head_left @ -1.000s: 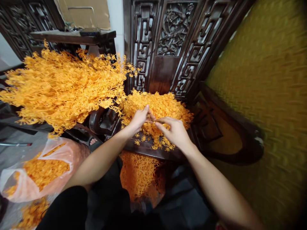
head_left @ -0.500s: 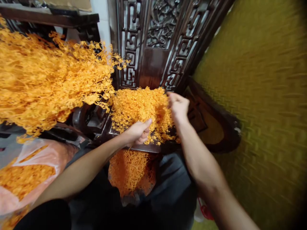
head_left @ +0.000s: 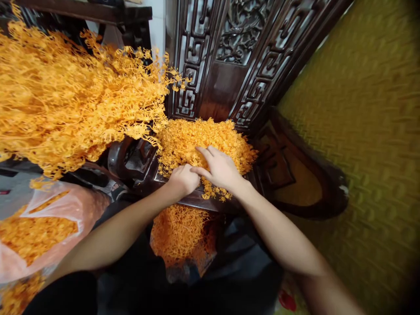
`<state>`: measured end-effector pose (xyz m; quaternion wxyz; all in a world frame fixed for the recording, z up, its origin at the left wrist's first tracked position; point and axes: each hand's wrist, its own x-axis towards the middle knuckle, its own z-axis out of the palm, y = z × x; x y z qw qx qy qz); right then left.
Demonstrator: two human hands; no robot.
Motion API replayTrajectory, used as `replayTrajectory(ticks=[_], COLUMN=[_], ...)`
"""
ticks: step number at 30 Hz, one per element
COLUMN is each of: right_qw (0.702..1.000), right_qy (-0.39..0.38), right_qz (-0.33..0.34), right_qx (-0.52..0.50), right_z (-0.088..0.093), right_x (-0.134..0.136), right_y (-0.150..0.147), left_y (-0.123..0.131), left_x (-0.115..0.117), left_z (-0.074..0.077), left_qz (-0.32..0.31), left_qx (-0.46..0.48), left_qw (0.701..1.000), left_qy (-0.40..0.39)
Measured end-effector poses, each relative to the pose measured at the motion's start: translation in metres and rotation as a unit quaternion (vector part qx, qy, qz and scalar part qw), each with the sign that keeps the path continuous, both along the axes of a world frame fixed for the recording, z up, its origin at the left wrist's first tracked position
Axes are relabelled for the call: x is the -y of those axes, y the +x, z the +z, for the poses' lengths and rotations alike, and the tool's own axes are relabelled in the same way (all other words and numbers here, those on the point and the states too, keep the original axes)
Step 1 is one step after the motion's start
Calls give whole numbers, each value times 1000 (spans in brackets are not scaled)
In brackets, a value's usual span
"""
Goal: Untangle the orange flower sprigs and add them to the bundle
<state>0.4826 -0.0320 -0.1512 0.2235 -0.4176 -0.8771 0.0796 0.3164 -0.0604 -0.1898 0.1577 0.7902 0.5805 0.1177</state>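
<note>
A pile of orange plastic-looking sprigs (head_left: 197, 133) covers the seat of a dark wooden chair (head_left: 203, 202) in front of me. My left hand (head_left: 184, 179) is closed at the near left edge of this pile, and whatever lies inside its fingers is hidden. Right beside it, my right hand (head_left: 223, 168) rests over the middle of the pile with its fingers stretched out. Its thumb reaches to the left hand's knuckles. Between my legs hangs a mass of orange stems (head_left: 179, 232) in a clear bag.
A large heap of orange sprigs (head_left: 82, 96) spreads over the left side. Below it, a pinkish plastic bag (head_left: 90, 201) holds loose orange pieces. The carved chair back (head_left: 220, 87) rises ahead; a curved wooden armrest (head_left: 328, 192) and a yellow-green textured surface (head_left: 370, 131) are at right.
My right hand has moved left and nearer from the pile's right edge, opening its fingers, to meet my left hand. The left hand stays closed. The view has shifted slightly.
</note>
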Motion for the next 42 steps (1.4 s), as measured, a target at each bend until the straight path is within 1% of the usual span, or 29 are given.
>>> replayTrajectory(ticks=[2, 5, 8, 11, 14, 18, 21, 23, 24, 25, 26, 27, 29, 30, 32, 35, 36, 37, 38, 39, 40, 41, 42], right_qw=[999, 997, 997, 996, 992, 972, 963, 945, 927, 903, 874, 841, 770, 736, 675, 580, 555, 539, 540, 561, 602, 664, 742], right_qy=[-21, -39, -28, -27, -45, -53, -31, -19, -27, -53, -101, -163, -295, -346, -409, -467, -481, -490, -493, -487, -470, -434, -378], right_qz=[8, 9, -15, -58, -116, -216, -237, -277, -303, -322, -328, -317, -262, -234, -203, -211, -217, -221, -220, -214, -204, -192, -174], right_qx=[29, 59, 67, 56, 12, -78, -121, -175, -221, -279, -343, -406, -502, -533, -579, -632, -643, -648, -646, -634, -612, -578, -526], right_z=[-5, -11, -16, -19, -17, -17, -20, -22, -23, -24, -25, -26, -26, -26, -23, -18, -17, -17, -17, -17, -18, -19, -20], right_x=[-6, -12, -11, -15, -32, -64, -86, -99, -105, -109, -112, -113, -109, -107, -101, -97, -97, -96, -94, -91, -87, -82, -77], right_y=[2, 5, 2, -1, 0, 8, 22, 38, 47, 55, 63, 69, 72, 70, 62, 44, 39, 33, 28, 23, 18, 13, 8], left_y=[2, 2, -1, 1, 8, 18, 19, 17, 14, 12, 9, 6, 3, 2, 2, 4, 5, 6, 7, 8, 8, 9, 9], left_x=[6, 9, 8, 6, 7, 4, 2, 3, 4, 5, 6, 6, 3, 1, -3, -8, -9, -11, -12, -12, -13, -13, -13], left_z=[4, 9, 12, 17, 25, 35, 34, 30, 28, 27, 26, 26, 29, 30, 33, 32, 31, 30, 29, 28, 27, 26, 26], left_qz=[-1, 0, -3, -14, -18, -2, 6, -4, -7, -11, -12, -10, -2, 3, 10, 12, 10, 8, 5, 0, -5, -10, -14], left_qx=[-55, -96, -115, -117, -95, -42, -9, 7, 15, 22, 27, 28, 16, 5, -16, -38, -43, -47, -50, -53, -55, -58, -63], left_qw=[998, 995, 993, 993, 995, 999, 1000, 1000, 1000, 1000, 999, 999, 1000, 1000, 999, 998, 998, 998, 997, 997, 997, 997, 997], left_qy=[11, 16, 20, 15, 10, -1, -20, -24, -21, -18, -14, -12, -19, -25, -37, -45, -48, -51, -52, -52, -51, -49, -45])
